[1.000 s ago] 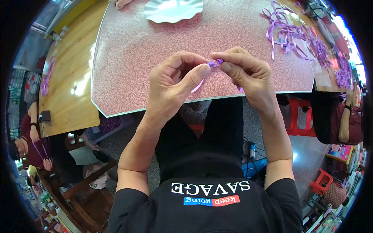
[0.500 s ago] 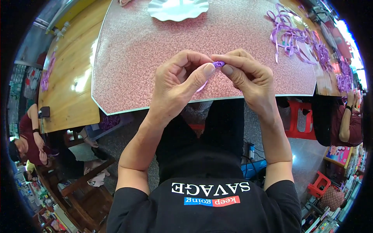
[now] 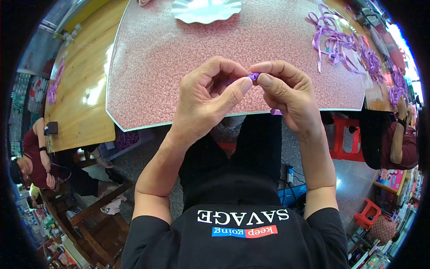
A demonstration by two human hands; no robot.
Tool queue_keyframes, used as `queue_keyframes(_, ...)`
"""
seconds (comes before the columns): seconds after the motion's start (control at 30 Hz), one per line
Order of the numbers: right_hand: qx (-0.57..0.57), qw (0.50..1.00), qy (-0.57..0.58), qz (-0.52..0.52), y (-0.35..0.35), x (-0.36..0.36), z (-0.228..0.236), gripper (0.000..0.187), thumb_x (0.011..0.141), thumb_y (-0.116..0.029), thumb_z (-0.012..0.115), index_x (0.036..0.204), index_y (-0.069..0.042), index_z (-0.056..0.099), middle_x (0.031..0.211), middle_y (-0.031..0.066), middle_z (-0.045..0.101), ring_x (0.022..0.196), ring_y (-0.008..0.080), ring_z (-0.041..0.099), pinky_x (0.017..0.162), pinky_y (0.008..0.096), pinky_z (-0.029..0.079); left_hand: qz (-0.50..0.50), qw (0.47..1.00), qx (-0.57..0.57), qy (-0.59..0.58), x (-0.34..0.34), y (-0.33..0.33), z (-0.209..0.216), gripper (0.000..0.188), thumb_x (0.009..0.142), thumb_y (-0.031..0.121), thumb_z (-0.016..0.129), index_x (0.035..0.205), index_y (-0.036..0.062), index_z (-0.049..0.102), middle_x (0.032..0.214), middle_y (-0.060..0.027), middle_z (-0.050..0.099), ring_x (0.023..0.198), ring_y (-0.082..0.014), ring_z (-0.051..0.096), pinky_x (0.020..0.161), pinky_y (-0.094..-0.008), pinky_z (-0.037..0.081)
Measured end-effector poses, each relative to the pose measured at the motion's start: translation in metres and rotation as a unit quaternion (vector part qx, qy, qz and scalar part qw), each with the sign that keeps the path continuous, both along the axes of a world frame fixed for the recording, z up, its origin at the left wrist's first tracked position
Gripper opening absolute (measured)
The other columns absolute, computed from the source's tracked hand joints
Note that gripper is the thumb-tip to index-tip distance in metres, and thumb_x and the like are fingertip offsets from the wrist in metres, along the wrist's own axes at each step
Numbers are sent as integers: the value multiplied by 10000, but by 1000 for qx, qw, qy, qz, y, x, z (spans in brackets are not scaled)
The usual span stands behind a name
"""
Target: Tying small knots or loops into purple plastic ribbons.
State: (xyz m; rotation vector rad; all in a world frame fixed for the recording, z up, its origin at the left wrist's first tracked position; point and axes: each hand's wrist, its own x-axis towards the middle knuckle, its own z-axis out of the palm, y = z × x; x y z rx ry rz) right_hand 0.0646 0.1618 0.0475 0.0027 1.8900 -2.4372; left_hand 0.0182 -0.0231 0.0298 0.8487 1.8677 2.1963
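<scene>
A small folded or knotted piece of purple ribbon (image 3: 254, 76) is pinched between the fingertips of both hands, above the near part of the pink-patterned tabletop (image 3: 156, 85). My left hand (image 3: 201, 96) grips it from the left with thumb and forefinger, and a bit of purple shows behind those fingers. From the right, my right hand (image 3: 292, 96) holds the same piece between thumb and forefinger. A loose ribbon end hangs out below the right palm, near the table's edge. How the folds run inside the fingertips is too small to tell.
A white scalloped dish (image 3: 206, 11) stands at the far side. Tangled purple ribbons (image 3: 338, 42) lie at the right. A yellow wooden table (image 3: 85, 80) adjoins on the left, where a seated person (image 3: 38, 161) works. Another person (image 3: 403, 139) sits far right, beside a red stool (image 3: 347, 139).
The ribbon piece has been turned in my fingertips. Its loose end, earlier below the left fingers, now hangs under my right hand.
</scene>
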Motion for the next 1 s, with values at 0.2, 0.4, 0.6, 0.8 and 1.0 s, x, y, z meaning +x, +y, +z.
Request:
queue_keyframes(0.2,49,995,69,-45,-4,4,-2,195,898,-51,669,1084,9,676,813,5,653,553,13,437,453,168,295,38,998,-28,47,-1,4,0,105,892,88,690,964,16,667,854,-20,639,725,-43,585,608,-173,473)
queue_keyframes(0.4,81,989,99,-76,-11,6,-5,189,896,-51,673,1075,10,681,815,11,657,571,23,460,464,172,319,57,996,-38,64,0,4,-1,95,880,72,699,943,10,665,828,-16,620,705,-44,571,586,-184,455)
queue_keyframes(0.6,37,996,57,-59,-8,8,-3,184,903,-74,671,1064,15,682,826,25,667,572,24,468,468,172,334,54,984,-127,111,4,-2,8,98,902,13,657,993,-23,647,899,-39,616,809,-75,605,700,-194,495)
queue_keyframes(0.8,89,992,83,-44,-6,6,-1,180,912,-81,661,1060,19,678,841,44,680,560,26,467,464,175,337,49,979,-140,138,3,-6,15,97,897,19,661,985,-19,646,874,-47,616,786,-88,624,683,-198,507)
queue_keyframes(1.0,48,996,61,-45,-7,8,-2,181,928,-89,641,1065,25,668,842,57,677,540,23,444,452,175,335,41,978,-142,149,1,-6,16,107,885,28,677,980,-12,649,848,-39,610,779,-80,618,665,-190,497)
